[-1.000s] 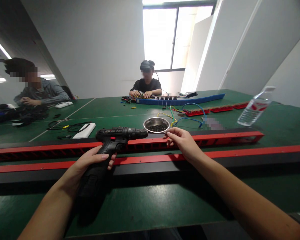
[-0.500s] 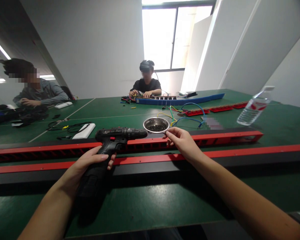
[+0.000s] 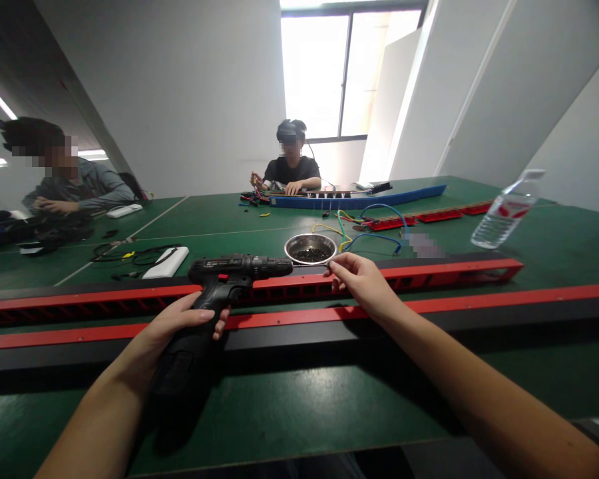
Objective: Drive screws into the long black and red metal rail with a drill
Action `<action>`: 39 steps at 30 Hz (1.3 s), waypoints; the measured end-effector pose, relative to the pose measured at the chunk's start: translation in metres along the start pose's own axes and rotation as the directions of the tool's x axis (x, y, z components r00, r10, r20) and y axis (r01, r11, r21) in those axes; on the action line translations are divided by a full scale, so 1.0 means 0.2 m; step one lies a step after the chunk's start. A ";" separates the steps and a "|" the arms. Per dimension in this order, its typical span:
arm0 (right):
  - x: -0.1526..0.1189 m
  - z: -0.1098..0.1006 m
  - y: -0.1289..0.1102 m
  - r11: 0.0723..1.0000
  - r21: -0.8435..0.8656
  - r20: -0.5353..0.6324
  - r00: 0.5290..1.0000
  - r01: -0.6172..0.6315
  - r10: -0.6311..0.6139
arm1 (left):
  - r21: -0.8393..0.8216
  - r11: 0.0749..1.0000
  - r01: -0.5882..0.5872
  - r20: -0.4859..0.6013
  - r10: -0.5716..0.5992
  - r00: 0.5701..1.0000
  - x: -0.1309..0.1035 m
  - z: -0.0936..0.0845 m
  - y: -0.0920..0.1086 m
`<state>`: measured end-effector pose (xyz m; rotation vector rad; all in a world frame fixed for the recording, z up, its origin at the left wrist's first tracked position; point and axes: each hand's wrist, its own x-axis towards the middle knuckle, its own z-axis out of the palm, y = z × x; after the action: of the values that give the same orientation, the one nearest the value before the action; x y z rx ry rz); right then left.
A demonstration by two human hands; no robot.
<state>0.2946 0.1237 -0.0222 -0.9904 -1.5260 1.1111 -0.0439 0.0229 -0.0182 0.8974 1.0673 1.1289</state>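
Green bench (image 3: 299, 422) carries everything. Two long red-and-black bars (image 3: 289, 320) lie across it in front of me, one nearer, one further, with a gap between. Neither is touching the tool as far as I can see.

Black cordless drill (image 3: 224, 269) is up over the bars, chuck pointing to my right, body about level. My left hand (image 3: 190, 322) is wrapped round its grip, thumb on the near side. Can't tell if a finger sits on the trigger; I'd want it clear while the other hand is at the tip.

Round shiny metal bowl (image 3: 311, 241) stands just beyond the further bar, right behind the chuck end.

My right hand (image 3: 362, 276) is pinching, thumb against index, at the tip of the thin dark bit (image 3: 309, 265). Too small to tell whether a screw is between the fingertips. If so: line it up straight with the bit, push it fully home, check for wobble before letting go. Drill steady, right hand does the fine moves.

Small dark screw-like pieces (image 3: 313, 255) cover the bowl's bottom.
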 end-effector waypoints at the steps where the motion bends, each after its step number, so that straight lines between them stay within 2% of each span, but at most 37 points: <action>1: 0.00 0.00 0.00 1.000 -0.003 0.000 1.000 0.004 -0.004 | 0.004 1.000 0.001 -0.001 -0.001 1.000 0.00 0.00 0.00; 10: 0.00 0.00 -0.01 1.000 -0.007 0.011 1.000 0.001 -0.001 | -0.004 1.000 -0.008 -0.006 0.008 1.000 0.00 0.02 0.00; 20: 0.01 -0.01 0.01 0.999 -0.040 -0.005 1.000 -0.009 0.008 | 0.065 0.998 0.020 -0.101 -0.013 0.995 -0.08 0.13 0.03; 28: 0.03 -0.01 0.03 1.000 0.010 -0.005 1.000 -0.029 0.030 | 0.142 0.989 -0.045 -0.110 0.061 0.992 -0.09 0.17 0.03; 39: 0.02 -0.01 0.03 1.000 0.004 -0.003 1.000 -0.025 0.025 | 0.207 0.978 -0.035 -0.153 0.068 0.986 -0.13 0.18 0.01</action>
<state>0.2970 0.1298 -0.0276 -1.0112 -1.5120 1.1293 -0.0112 -0.0029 -0.0020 1.0130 1.3160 1.1642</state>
